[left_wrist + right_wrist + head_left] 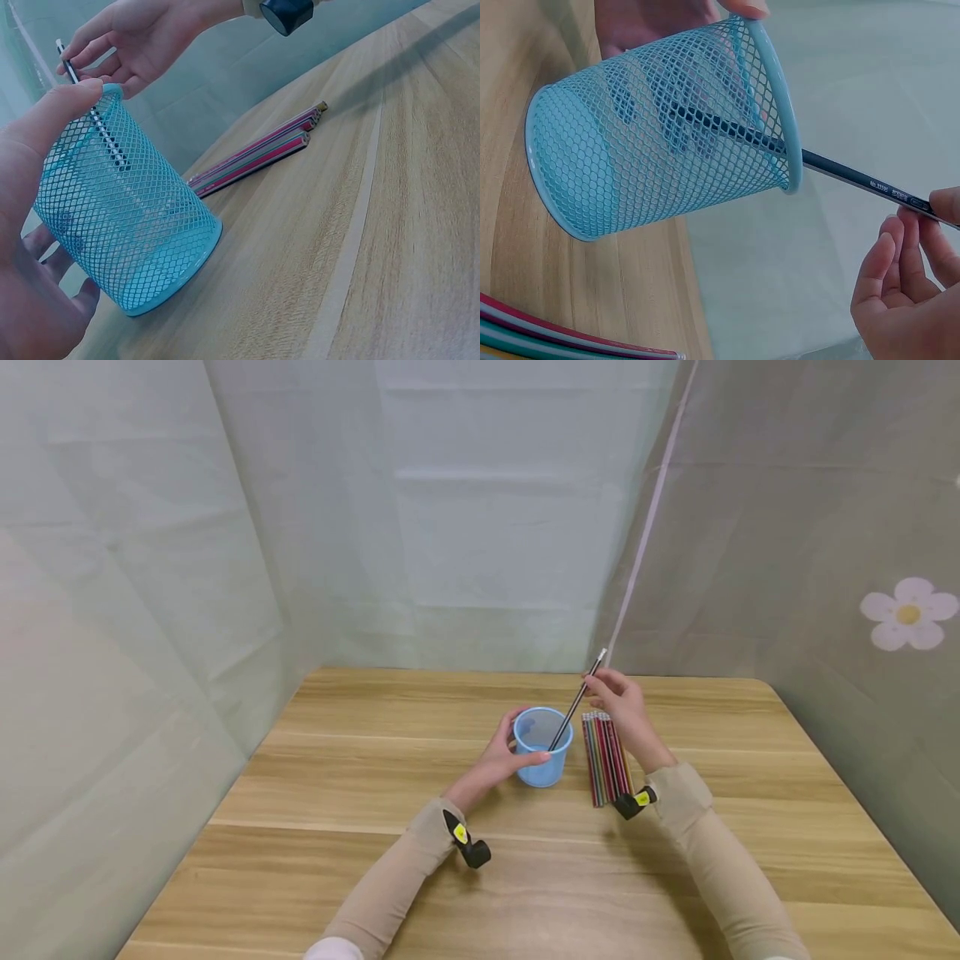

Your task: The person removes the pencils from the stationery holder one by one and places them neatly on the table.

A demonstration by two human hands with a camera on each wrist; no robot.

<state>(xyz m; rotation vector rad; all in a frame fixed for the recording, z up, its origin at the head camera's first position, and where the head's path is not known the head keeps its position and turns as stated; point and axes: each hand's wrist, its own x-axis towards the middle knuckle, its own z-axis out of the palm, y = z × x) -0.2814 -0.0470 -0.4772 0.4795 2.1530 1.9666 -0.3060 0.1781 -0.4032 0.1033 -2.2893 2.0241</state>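
Observation:
A light blue mesh pencil cup stands on the wooden table. My left hand grips it from the left, thumb at the front by the rim and fingers behind. Between thumb and fingertips, my right hand pinches a dark striped pencil near its white-tipped upper end. The pencil slants down over the rim, its lower part inside the cup and visible through the mesh. Beside the cup, under the right forearm, lies a bundle of several coloured pencils, side by side.
The wooden table reaches to pale fabric curtains at the back and sides. A white flower print shows on the right curtain. Each wrist wears a small black camera, the left wrist camera hanging low over the table.

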